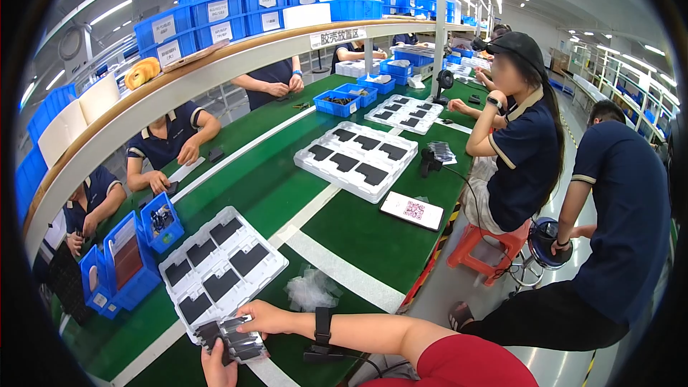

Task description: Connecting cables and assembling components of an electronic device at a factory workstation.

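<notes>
My left hand (217,368) comes up from the lower edge, its fingers closed round a small black flat part (212,332). Just to its right, my right hand (262,317) pinches the upper edge of a clear plastic sheet with black strips (244,344). The sheet overlaps or touches the black part; which of the two I cannot tell. Both hands are at the near corner of a white moulded tray (273,266), whose pockets hold several black flat pieces (220,285). A crumpled heap of clear film (313,289) lies right of the tray.
Blue bins (133,272) stand left of the tray. Farther along the green table (344,233) are another white tray (304,161) and a white panel with a red square code (412,211). A shelf (236,49) with blue boxes spans the left. Co-workers (527,111) sit or bend nearby.
</notes>
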Available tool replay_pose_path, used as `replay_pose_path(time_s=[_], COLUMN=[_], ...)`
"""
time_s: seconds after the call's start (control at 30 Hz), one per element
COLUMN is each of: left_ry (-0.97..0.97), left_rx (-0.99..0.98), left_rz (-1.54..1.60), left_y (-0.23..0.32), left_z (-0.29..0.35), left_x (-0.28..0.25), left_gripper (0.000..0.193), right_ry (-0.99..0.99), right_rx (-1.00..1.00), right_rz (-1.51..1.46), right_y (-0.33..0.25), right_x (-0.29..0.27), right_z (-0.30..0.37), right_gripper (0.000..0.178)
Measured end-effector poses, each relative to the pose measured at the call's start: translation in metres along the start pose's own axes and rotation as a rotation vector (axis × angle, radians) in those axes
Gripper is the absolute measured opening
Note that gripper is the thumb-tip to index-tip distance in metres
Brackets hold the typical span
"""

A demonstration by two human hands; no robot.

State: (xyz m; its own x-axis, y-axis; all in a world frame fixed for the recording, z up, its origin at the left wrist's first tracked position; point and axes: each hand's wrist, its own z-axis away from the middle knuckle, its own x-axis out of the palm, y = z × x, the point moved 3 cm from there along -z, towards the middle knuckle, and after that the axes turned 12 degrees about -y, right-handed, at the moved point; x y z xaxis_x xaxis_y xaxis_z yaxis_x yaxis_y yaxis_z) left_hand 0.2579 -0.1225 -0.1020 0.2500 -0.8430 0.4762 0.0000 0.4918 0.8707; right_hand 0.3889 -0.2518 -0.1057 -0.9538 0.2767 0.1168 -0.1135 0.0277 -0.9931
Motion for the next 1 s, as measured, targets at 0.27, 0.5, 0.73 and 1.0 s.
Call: replay_pose_path(time_s=[0.27,0.5,0.73,1.0], left_ry=[0.059,0.167,0.236,0.326], left_rx=[0.173,0.229,0.372,0.271], left_rz=[-0.030,-0.012,-0.091,-0.171], left_y=[-0.003,-0.003,-0.003,0.000], left_z=[0.001,-0.004,-0.001,0.007], left_x=[0.027,0.037,0.026,0.028], left_gripper=[0.042,0.030,0.031,0.029], right_ry=[0.022,0.181,0.079,0.032], right_rx=[-0.036,0.032,0.099,-0.115], right_rz=[0.024,-0.062,-0.012,-0.013], right_y=[0.000,-0.011,-0.011,0.008], right_x=[0.001,-0.003,0.011,0.012], right_z=[-0.004,0.010,0.008,-0.003], right_gripper=[0.027,0.030,0.025,0.015])
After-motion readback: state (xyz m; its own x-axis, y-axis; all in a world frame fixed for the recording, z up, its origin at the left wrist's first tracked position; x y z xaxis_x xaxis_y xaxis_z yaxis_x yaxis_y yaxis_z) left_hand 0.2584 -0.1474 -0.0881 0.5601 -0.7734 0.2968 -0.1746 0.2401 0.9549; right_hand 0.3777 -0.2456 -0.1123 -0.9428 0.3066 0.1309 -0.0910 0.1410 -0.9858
